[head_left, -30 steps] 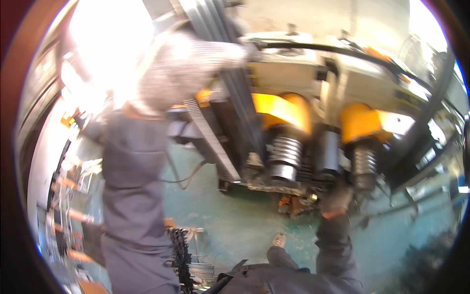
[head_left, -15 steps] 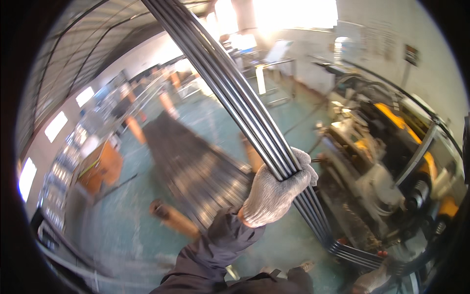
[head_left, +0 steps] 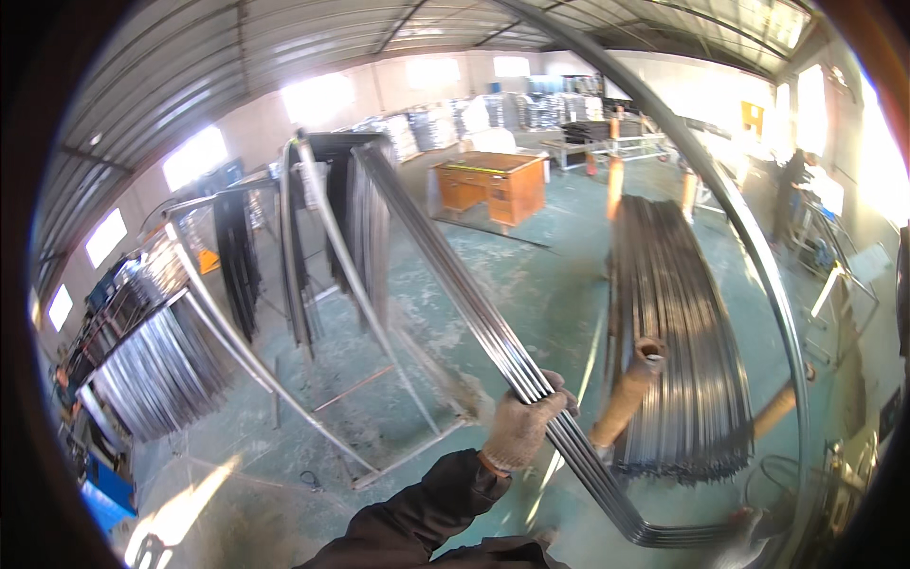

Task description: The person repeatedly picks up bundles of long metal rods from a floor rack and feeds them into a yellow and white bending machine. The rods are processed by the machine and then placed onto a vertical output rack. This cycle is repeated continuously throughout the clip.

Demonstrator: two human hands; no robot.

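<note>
A bundle of several slim, shiny metal rods [head_left: 474,308] slants across the middle, its far end up by a hanging rack. Its near end bends sharply toward the lower right. My left hand [head_left: 519,427], in a pale knitted glove, is closed around the rods a little above this bend. At the lower right my gloved right hand [head_left: 747,539] is blurred and partly in shadow, closed on the bent part. A long grey bar [head_left: 758,237] arches over the right side down toward that hand; whether it belongs to the same rods I cannot tell.
Dark bent rods hang on a metal rack [head_left: 341,275] at left, with another row of rods [head_left: 156,379] beyond. Right of centre lies a wide layer of long rods [head_left: 673,332] by brown tubes [head_left: 630,389]. Behind are a wooden desk [head_left: 517,185] and a person [head_left: 791,190].
The view has swung left: the machine at right has left it, while the rack and hanging rods have come in. Both hands have kept their hold on the rods.
</note>
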